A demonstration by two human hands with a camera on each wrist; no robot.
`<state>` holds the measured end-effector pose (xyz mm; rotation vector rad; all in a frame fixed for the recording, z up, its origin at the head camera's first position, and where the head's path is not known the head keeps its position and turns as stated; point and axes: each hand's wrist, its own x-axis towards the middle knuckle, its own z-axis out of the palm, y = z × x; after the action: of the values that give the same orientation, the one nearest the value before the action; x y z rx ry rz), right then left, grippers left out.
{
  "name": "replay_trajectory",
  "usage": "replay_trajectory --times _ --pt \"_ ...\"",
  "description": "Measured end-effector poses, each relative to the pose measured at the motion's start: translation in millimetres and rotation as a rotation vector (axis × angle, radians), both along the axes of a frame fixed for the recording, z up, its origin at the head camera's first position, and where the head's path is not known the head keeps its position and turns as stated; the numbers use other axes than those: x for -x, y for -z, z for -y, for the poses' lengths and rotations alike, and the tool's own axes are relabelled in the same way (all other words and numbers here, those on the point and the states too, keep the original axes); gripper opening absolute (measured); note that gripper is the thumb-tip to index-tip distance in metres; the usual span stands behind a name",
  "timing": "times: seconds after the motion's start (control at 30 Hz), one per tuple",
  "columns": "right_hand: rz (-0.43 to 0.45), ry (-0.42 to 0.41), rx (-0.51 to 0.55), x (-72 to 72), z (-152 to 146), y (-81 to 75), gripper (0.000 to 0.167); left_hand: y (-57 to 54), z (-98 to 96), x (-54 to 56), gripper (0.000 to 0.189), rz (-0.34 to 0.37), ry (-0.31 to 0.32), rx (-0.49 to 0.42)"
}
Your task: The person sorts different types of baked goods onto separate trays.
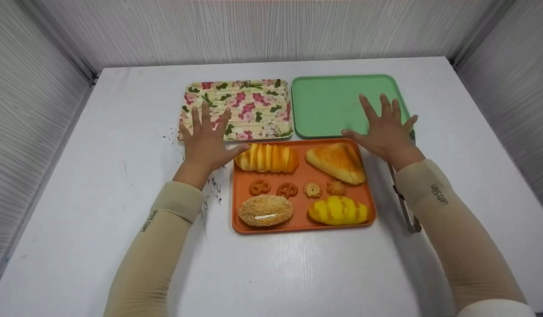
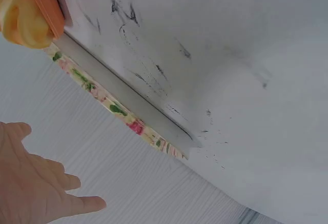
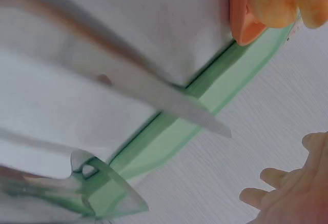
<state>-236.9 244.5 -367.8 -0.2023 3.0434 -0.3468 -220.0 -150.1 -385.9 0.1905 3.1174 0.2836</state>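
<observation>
Beige sleeves, two, lettered: one on each forearm, reaching in over the near part of the white table.
Orange tray: one, mid-table, well in from the left and right edges. Contents, near to far:
– sesame loaf, oval, near left corner;
– yellow loaf, banded, near right corner;
– biscuits, four in a row across the middle: two pretzel-shaped biscuits to the left, then a round ruffled biscuit and a flower-shaped biscuit;
– sliced loaf, far left corner;
– triangular bread, far right corner.
Dark scuffs: on the table, just beside the tray's left edge.
Long utensil: beside the tray's right edge, partly hidden by the right arm; its type cannot be told.
Left hand: fingers spread, holding nothing; over the near edge of the floral tray, thumb overlapping the sliced loaf in the head view.
Right hand: fingers spread, holding nothing; over the near right corner of the green tray.
Floral tray: towards the table's far edge, left of the green one.
Green tray: towards the same edge, just beside it.
</observation>
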Motion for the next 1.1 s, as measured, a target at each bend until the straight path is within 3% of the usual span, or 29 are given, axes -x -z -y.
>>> replay_trajectory --times 0.43,1.1 --pt "0.022 0.031 -0.001 -22.0 -18.3 -7.9 0.099 12.6 13.0 -22.8 0.1 0.027 0.045 0.025" --pt "0.051 0.091 -0.015 -55.9 -42.4 8.6 0.105 27.8 23.4 -60.9 0.099 0.104 0.094 0.047"
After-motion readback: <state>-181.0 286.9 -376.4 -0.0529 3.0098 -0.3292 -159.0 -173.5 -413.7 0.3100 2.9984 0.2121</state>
